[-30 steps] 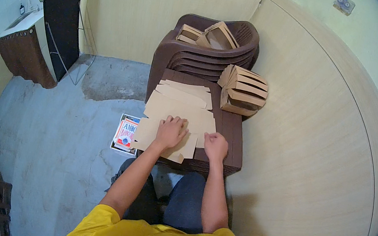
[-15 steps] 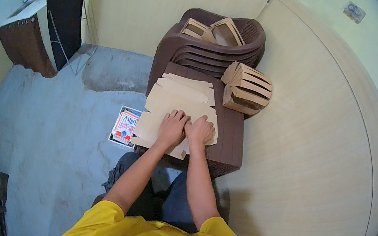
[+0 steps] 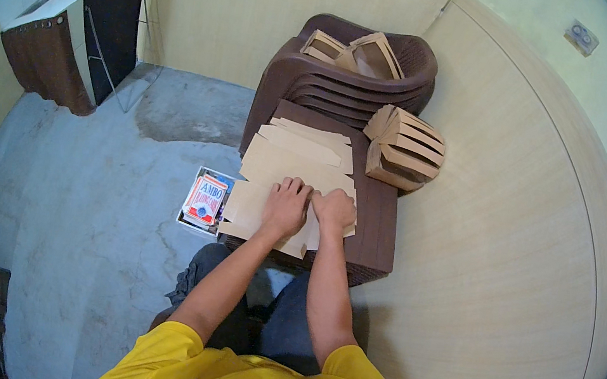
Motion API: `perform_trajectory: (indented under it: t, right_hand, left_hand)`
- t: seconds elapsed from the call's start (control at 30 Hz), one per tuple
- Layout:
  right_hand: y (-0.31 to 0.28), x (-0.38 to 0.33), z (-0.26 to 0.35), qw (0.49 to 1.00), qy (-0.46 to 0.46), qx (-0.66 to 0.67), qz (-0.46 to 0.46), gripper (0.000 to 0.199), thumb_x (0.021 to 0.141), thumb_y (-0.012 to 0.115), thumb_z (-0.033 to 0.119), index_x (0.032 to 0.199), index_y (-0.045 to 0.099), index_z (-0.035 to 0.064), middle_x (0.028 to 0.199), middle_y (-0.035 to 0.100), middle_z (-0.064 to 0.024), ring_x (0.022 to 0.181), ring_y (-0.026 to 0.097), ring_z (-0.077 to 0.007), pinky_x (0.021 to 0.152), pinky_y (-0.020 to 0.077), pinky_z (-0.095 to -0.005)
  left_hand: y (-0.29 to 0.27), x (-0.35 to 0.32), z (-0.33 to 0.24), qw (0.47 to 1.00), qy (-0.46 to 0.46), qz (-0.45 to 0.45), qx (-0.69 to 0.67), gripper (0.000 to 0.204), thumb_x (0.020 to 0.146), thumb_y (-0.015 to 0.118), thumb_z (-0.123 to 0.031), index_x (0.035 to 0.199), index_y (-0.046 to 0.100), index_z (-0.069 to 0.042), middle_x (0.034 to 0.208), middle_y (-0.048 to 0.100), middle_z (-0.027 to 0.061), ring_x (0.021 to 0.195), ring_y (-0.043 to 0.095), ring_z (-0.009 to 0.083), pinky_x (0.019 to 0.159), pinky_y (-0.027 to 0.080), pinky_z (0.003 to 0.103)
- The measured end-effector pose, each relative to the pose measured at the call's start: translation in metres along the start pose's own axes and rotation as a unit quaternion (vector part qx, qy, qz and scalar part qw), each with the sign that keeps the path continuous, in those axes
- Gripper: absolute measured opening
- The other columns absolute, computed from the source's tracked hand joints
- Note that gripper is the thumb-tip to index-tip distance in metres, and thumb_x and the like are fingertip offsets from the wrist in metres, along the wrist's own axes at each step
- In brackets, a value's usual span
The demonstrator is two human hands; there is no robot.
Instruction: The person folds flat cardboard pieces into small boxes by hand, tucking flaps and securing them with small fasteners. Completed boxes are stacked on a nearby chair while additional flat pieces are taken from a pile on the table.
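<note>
A stack of flat tan paper sheets (image 3: 279, 166) lies on a small brown table (image 3: 377, 224) in front of me. My left hand (image 3: 286, 206) presses flat on the nearest sheet, fingers spread. My right hand (image 3: 334, 208) rests right beside it on the same sheet, fingers curled down onto the paper. The two hands touch each other. Whether the right hand pinches an edge cannot be made out.
A bundle of folded paper bags (image 3: 402, 148) sits at the table's far right. Stacked brown plastic chairs (image 3: 350, 87) behind hold more bags (image 3: 355, 52). A red and blue packet in a tray (image 3: 205, 200) lies on the grey floor (image 3: 83, 196). A wall runs along the right.
My right hand has moved left from the sheet's right edge until it meets the left hand. The left hand has stayed almost in place.
</note>
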State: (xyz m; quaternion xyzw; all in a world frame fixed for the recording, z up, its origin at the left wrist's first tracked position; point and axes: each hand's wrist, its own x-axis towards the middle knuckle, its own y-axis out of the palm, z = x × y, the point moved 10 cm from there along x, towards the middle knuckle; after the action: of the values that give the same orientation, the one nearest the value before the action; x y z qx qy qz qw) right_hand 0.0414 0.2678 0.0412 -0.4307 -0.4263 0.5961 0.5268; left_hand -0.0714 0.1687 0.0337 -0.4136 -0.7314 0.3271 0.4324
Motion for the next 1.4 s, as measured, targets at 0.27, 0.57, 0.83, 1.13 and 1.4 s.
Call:
perform_trajectory:
  t: [0.27, 0.57, 0.83, 1.13, 1.4]
  right_hand:
    - [0.007, 0.019, -0.014, 0.997, 0.03, 0.06, 0.028, 0.061, 0.088, 0.072, 0.049, 0.118, 0.079, -0.0036, 0.122, 0.077, -0.0287, 0.117, 0.074, -0.0421, 0.095, 0.0595, -0.0511]
    - [0.011, -0.055, 0.034, 0.95, -0.276, 0.134, -0.048, 0.034, 0.093, 0.062, 0.023, 0.105, 0.076, -0.0047, 0.105, 0.075, -0.0262, 0.106, 0.069, -0.0446, 0.1, 0.0526, -0.0505]
    - [0.026, -0.094, -0.005, 0.944, -0.327, -0.013, -0.043, 0.09, 0.11, 0.051, 0.047, 0.167, 0.01, -0.0096, 0.158, 0.06, -0.0166, 0.158, 0.037, -0.0388, 0.132, 0.0139, -0.0591]
    - [0.007, -0.013, 0.002, 0.957, -0.224, 0.174, 0.053, 0.092, 0.11, 0.05, 0.056, 0.164, 0.018, -0.0123, 0.145, 0.067, -0.0258, 0.141, 0.057, -0.0446, 0.122, 0.0361, -0.0562]
    - [-0.004, 0.04, 0.007, 0.986, -0.064, 0.15, -0.031, 0.076, 0.1, 0.063, 0.044, 0.145, 0.047, -0.0147, 0.125, 0.07, -0.0368, 0.119, 0.068, -0.0519, 0.104, 0.0529, -0.0551]
  left_hand:
    - [0.0, 0.001, 0.0, 1.0, -0.006, -0.002, -0.003, 0.031, 0.097, 0.062, -0.015, 0.127, 0.068, -0.011, 0.123, 0.064, 0.0108, 0.122, 0.057, 0.0303, 0.101, 0.044, 0.046]
    - [0.001, 0.0, 0.013, 0.996, -0.031, -0.005, -0.085, 0.033, 0.098, 0.066, -0.023, 0.127, 0.073, -0.01, 0.13, 0.065, 0.0149, 0.125, 0.058, 0.0357, 0.103, 0.049, 0.046]
    - [0.012, 0.003, 0.015, 0.996, -0.008, -0.026, -0.08, 0.024, 0.097, 0.068, -0.019, 0.114, 0.08, -0.009, 0.133, 0.068, 0.0107, 0.126, 0.059, 0.0348, 0.105, 0.049, 0.046]
    - [-0.001, 0.003, 0.007, 0.998, -0.037, -0.025, -0.052, 0.031, 0.094, 0.069, -0.017, 0.124, 0.074, -0.01, 0.12, 0.068, 0.0097, 0.117, 0.061, 0.0329, 0.098, 0.052, 0.046]
    - [0.007, 0.034, 0.017, 0.995, -0.086, 0.037, -0.041, 0.044, 0.097, 0.071, -0.027, 0.138, 0.067, -0.014, 0.128, 0.066, 0.0122, 0.125, 0.061, 0.0316, 0.107, 0.051, 0.048]
